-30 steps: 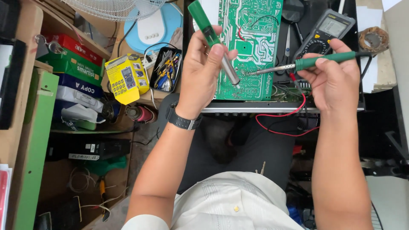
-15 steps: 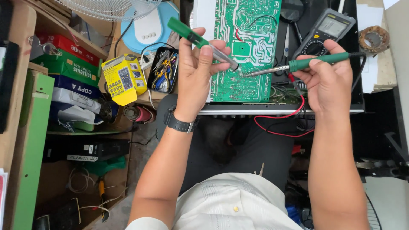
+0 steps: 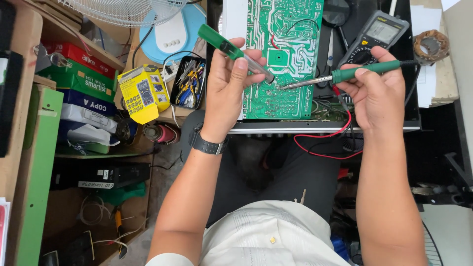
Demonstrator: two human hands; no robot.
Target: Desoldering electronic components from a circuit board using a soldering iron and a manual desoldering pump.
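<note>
From the head view we count two hands at work over one green circuit board (image 3: 283, 54), which lies solder side up on a dark tabletop (image 3: 409, 106) straight ahead of us. Our left hand (image 3: 231, 86) is closed around one desoldering pump (image 3: 234, 51) with a green barrel and a clear front part, held slanting so that its tip comes down to the board near the middle. Our right hand (image 3: 377, 93) is closed around one soldering iron (image 3: 345, 75) with a green grip; its metal tip points left and meets the board just beside the pump's tip. A dark wristwatch (image 3: 207, 144) sits on the left wrist. Behind the right hand lies one multimeter (image 3: 377, 37) with a grey screen, and one red wire (image 3: 325, 138) loops off the front edge of the tabletop. Left of the board we see one black tray of small tools (image 3: 188, 83), one yellow boxed meter (image 3: 143, 93) beside it, and one pale blue fan base (image 3: 170, 32) above them. Farther left, a shelf (image 3: 106, 153) holds a stack of boxes, one red, one green and one blue. One roll of brown wire (image 3: 431, 45) rests at the far right.
</note>
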